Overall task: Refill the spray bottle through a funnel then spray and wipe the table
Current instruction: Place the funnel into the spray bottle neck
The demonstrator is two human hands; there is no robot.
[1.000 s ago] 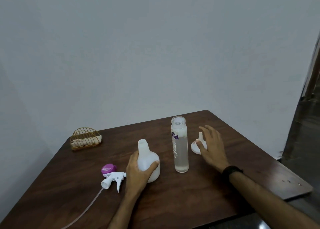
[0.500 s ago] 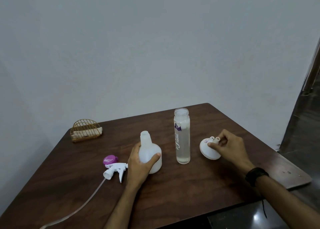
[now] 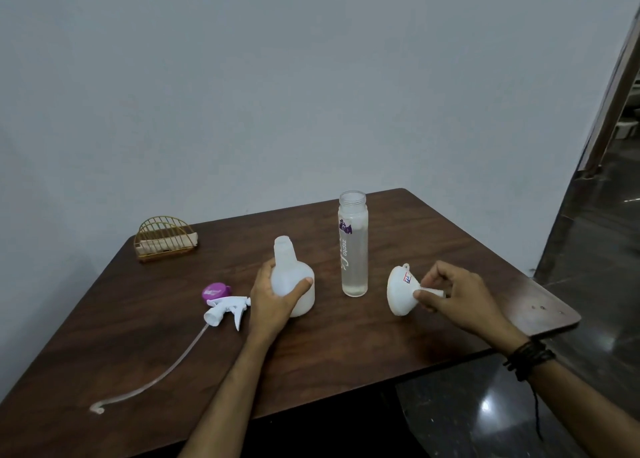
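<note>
The spray bottle [image 3: 293, 284] stands upright on the dark wooden table [image 3: 433, 340], left of centre, with its neck open and nothing seated in it. It is steadied by the left hand [image 3: 272, 300], whose fingers and thumb are wrapped round the lower body. The trigger head [image 3: 227, 310] has been taken off and lies on the table just to the left of that hand, its dip tube [image 3: 152, 379] trailing toward the near left edge. A purple cap [image 3: 215, 291] lies touching or just beyond the trigger head.

A tall clear bottle [image 3: 353, 244] stands uncapped right of the spray bottle, apart from it, with clear liquid inside; the level cannot be read with certainty.

The funnel [image 3: 401, 293] is held off the table by the right hand [image 3: 457, 298], thumb and fingertips pinched on its spout, the wide mouth turned leftward.

A wire holder [image 3: 166, 238] with folded cloth or napkins stands at the far left.

Assessment: opening of both vessels appears complete. Seating the funnel, pouring, refitting the trigger head, spraying and wiping are judged outstanding. No liquid is visible on the table.
</note>
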